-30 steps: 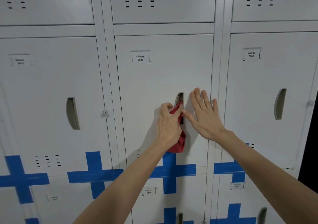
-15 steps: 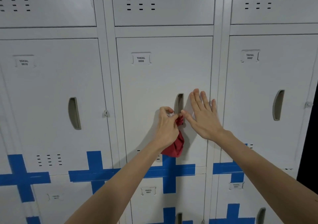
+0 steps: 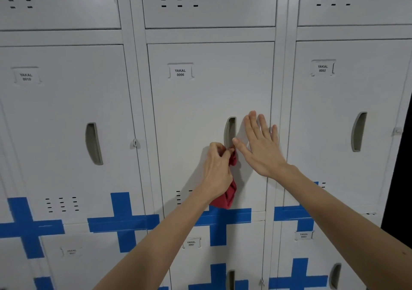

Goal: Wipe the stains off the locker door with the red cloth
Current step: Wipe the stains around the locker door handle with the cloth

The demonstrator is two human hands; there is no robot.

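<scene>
The middle locker door (image 3: 200,102), pale grey and labelled YAKAL 0006, fills the centre of the head view. Its recessed handle (image 3: 230,131) sits right of centre. My left hand (image 3: 217,169) is bunched around the red cloth (image 3: 229,191), pinching its top end against the door just below the handle; the rest of the cloth hangs down under my palm. My right hand (image 3: 259,143) lies flat on the door to the right of the handle, fingers spread, thumb tip close to the cloth. No stains are plainly visible.
Neighbouring locker doors labelled 0010 (image 3: 55,122) and 0002 (image 3: 345,116) flank the middle one. Blue tape crosses (image 3: 123,220) run along the seam to the lower row. A small latch (image 3: 135,143) sticks out left of the middle door. Dark space lies at the far right edge.
My left hand slid down from the handle slot to just beneath it, bunching the cloth tighter. My right hand stayed flat on the door.
</scene>
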